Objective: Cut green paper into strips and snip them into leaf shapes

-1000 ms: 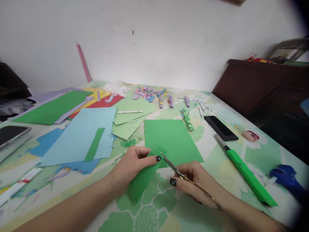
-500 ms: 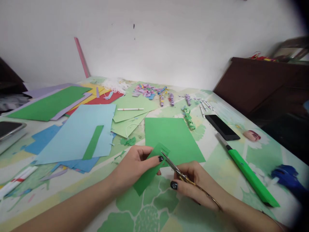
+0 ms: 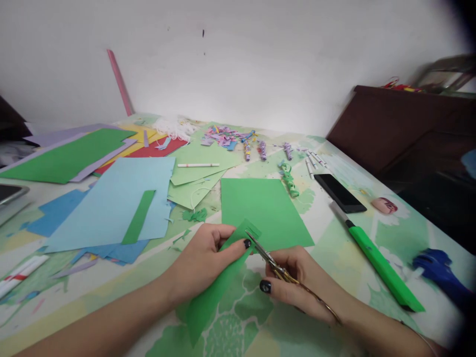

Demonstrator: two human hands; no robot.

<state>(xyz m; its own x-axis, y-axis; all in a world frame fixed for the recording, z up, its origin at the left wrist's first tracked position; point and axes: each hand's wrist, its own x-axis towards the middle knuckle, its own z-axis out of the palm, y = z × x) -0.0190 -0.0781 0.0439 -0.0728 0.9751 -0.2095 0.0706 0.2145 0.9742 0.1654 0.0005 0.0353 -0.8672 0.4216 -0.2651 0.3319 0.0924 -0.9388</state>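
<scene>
A folded strip of green paper [image 3: 217, 292] is pinched in my left hand [image 3: 206, 258], thumb on top and fingers beneath. Small cuts show at its far end. Gold-handled scissors [image 3: 275, 265] are gripped in my right hand [image 3: 305, 282], their blades meeting the strip's right edge near my left thumb. Just beyond both hands a green paper sheet [image 3: 264, 208] lies flat. To the left, a narrow green paper strip [image 3: 139, 217] rests on a light blue sheet [image 3: 107, 208].
A box cutter [image 3: 383, 267] with its blade out, a black phone [image 3: 340, 193] and a blue tool [image 3: 441, 272] lie on the right. Paper curls [image 3: 288, 179], white markers [image 3: 315, 161] and paper scraps [image 3: 223, 137] sit farther back. Stacked coloured sheets [image 3: 70, 153] spread over the left.
The near end of the held green strip now reaches lower, toward me. Both hands and the scissors stay almost in place, and the whole view has shifted slightly.
</scene>
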